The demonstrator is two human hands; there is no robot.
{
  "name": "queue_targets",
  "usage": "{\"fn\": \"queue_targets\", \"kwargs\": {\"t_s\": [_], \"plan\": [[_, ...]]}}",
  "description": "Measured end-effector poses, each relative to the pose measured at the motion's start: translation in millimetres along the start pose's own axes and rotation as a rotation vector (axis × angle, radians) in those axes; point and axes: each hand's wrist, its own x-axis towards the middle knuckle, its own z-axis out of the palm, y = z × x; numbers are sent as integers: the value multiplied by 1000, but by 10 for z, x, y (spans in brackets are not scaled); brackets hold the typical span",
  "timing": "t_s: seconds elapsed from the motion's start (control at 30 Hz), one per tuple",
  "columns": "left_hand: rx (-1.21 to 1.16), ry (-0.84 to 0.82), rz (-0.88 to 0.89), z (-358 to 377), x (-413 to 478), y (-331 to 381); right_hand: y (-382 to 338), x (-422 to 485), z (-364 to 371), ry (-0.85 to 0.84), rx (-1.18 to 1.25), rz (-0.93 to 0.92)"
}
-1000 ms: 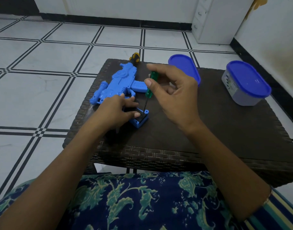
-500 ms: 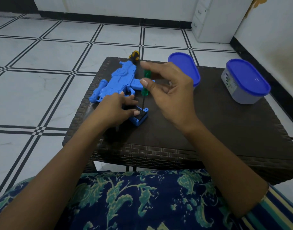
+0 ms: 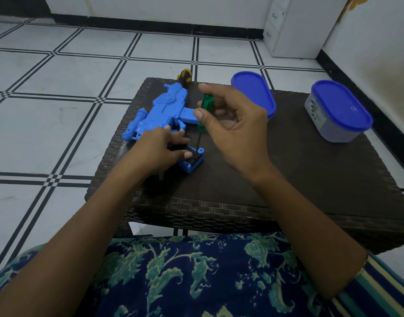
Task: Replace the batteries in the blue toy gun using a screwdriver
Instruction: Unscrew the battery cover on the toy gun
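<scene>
Two hands are at work, and the head view is all there is to go by. My left hand (image 3: 159, 147) holds the gun (image 3: 164, 113) down on the table (image 3: 288, 179). Its fingers lie across the far side of the grip (image 3: 191, 162) and the thumb sits on the near side, so the grip is pinched between them. My right hand (image 3: 237, 129) is just to the right of the left and above the grip. Its thumb and forefinger are closed on the green handle of the screwdriver (image 3: 204, 113), and the other fingers are loosely curled behind. The shaft runs down, tilted a little, to the open dark end of the grip, close to my left thumb. I cannot tell whether the tip is seated in a screw.

The risks I see:
- With only two fingertips on the handle, I judge the hold light. A tilted shaft could ride out of the screw head and chew it.
- If the tip skids, my left thumb is right beside it.
- A freed screw is small and could drop into the table's weave.

A spare driver (image 3: 185, 75) lies beyond the gun. One tub (image 3: 253, 94) stands just behind my right hand, and a second tub (image 3: 338, 110) is well off to its right.
</scene>
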Motion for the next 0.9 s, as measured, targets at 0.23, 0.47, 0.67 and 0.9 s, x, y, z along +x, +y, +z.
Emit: {"fn": "queue_targets", "kwargs": {"t_s": [0.23, 0.47, 0.67, 0.9], "plan": [[4, -4, -2, -6, 8, -6, 5, 21, -15, 55, -19, 2], [9, -2, 6, -7, 12, -3, 29, 17, -15, 30, -33, 5], [-13, 2, 4, -4, 6, -12, 31, 9, 2, 17, -36, -19], [-5, 5, 9, -7, 6, -12, 9, 27, 1, 15, 57, -25]]}}
